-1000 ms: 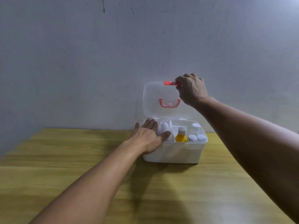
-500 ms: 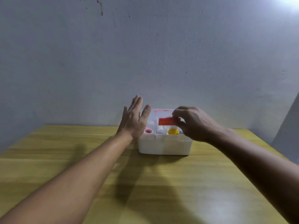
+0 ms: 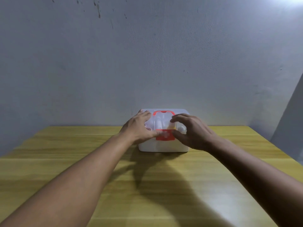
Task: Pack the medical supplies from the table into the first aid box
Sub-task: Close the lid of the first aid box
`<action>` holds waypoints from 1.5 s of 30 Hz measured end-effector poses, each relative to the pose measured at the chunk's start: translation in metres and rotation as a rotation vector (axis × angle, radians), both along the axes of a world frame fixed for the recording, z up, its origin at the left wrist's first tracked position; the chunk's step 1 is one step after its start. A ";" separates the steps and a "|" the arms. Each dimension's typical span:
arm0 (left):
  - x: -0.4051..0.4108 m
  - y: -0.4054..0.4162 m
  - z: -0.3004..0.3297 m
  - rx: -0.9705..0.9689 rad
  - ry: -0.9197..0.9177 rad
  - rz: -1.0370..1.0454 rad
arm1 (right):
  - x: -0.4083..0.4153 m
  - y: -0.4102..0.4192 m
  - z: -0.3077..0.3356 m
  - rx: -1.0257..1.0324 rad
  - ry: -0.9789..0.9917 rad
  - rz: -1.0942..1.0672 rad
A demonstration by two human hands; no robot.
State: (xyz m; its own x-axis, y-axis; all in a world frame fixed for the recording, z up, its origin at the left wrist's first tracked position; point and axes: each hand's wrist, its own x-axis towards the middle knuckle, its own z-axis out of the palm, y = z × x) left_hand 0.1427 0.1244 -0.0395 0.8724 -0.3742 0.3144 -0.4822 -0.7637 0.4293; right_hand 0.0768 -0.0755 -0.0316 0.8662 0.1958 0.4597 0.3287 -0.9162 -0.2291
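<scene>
The white first aid box point(image 3: 164, 147) stands at the far middle of the wooden table point(image 3: 147, 185), its clear lid down. A red handle point(image 3: 163, 112) lies flat on the lid and a red latch point(image 3: 164, 136) sits on the front edge. White bottles and something yellow show blurred through the lid. My left hand point(image 3: 139, 128) rests flat on the lid's left side, thumb touching the latch. My right hand point(image 3: 191, 131) hovers at the right of the latch, fingers curled and apart, thumb near the latch, holding nothing.
A grey wall point(image 3: 147, 63) rises right behind the box. The table's far edge runs along the wall, and its right edge falls away at the far right. No loose supplies show on the tabletop.
The lid came down from upright to lying shut on the box. My right hand lowered with its front edge and let go. My left hand moved from the box's rim onto the lid.
</scene>
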 end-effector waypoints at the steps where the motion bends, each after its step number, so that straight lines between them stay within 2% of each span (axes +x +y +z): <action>1: 0.000 0.000 -0.001 0.010 -0.010 0.002 | 0.002 -0.001 -0.003 -0.011 -0.017 -0.031; 5: 0.004 0.001 -0.005 0.066 -0.051 0.013 | 0.006 -0.007 -0.020 -0.071 0.013 -0.094; 15: 0.004 0.000 -0.011 0.014 -0.136 0.018 | 0.010 -0.012 -0.031 -0.103 -0.129 -0.094; 24: 0.010 0.003 -0.012 0.050 -0.124 -0.018 | 0.013 -0.019 -0.028 -0.200 -0.057 -0.087; 45: 0.061 -0.010 -0.013 0.007 -0.122 -0.008 | 0.066 -0.027 -0.031 -0.130 -0.076 -0.115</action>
State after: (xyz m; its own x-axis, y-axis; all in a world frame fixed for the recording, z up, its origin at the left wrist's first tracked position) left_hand 0.2040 0.1140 -0.0521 0.8249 -0.3835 0.4152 -0.5365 -0.7626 0.3615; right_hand 0.1431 -0.1030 -0.0624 0.8502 0.1594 0.5017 0.2320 -0.9690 -0.0854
